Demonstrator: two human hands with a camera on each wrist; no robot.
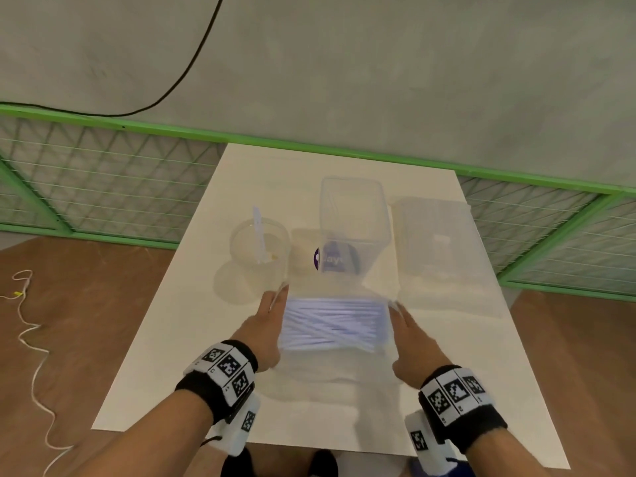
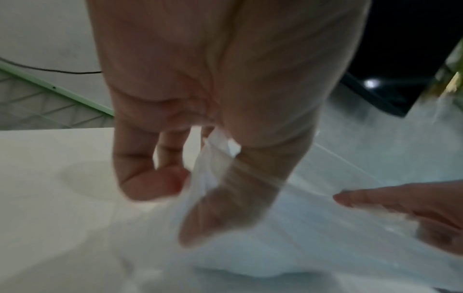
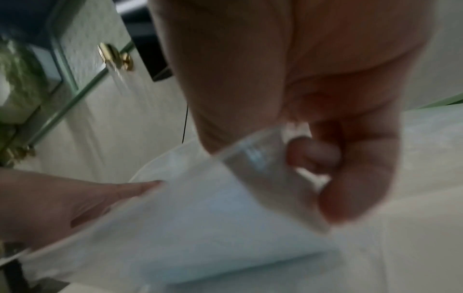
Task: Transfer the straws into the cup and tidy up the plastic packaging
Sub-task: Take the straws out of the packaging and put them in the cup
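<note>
A clear plastic bag with a bundle of white straws in it hangs over the middle of the white table. My left hand pinches the bag's left edge and my right hand pinches its right edge, stretching the film between them. In the left wrist view my left hand pinches the film of the bag between thumb and fingers. The right wrist view shows my right hand with the bag caught under curled fingers. A clear cup stands left of the bag with one straw upright in it.
Behind the bag stands a tall clear container with a purple label. A flat clear plastic box lies at the table's right side. A green mesh fence runs behind the table. A white cord lies on the floor at left.
</note>
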